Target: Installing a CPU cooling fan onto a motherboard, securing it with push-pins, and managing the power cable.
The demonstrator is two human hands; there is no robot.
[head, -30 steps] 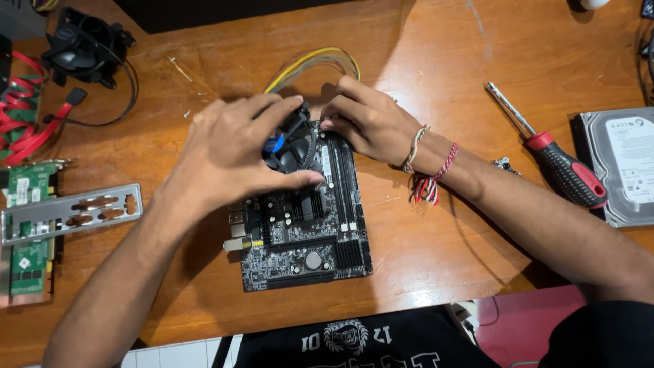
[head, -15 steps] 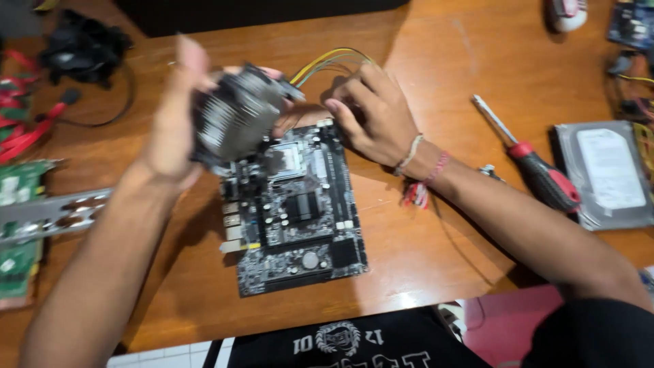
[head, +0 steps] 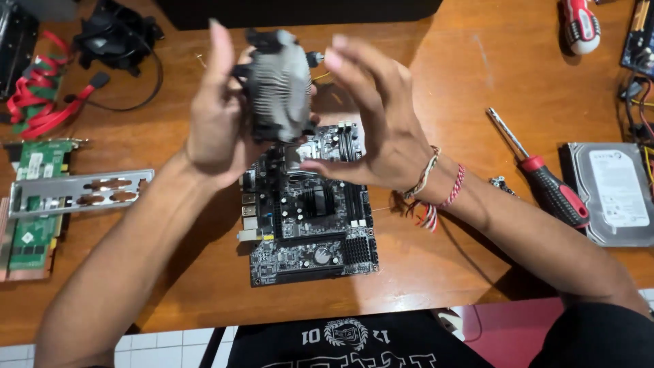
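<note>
One cooler (head: 279, 85), clasped in the left hand (head: 218, 129), hangs above one circuit board (head: 306, 211); the right hand (head: 378, 129), fingers spread, cups its three o'clock side. Two screwdrivers (head: 545, 180) lie at three o'clock.

A computer repair bench: motherboard (head: 310, 211), screwdriver (head: 541, 174), hard drive (head: 613, 194) on wood.

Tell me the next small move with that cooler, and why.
Probably set the heatsink cooler down on bare table beside the motherboard. The left hand holds it lifted above the board, the right hand is open beside it, and the socket lies uncovered.
</note>
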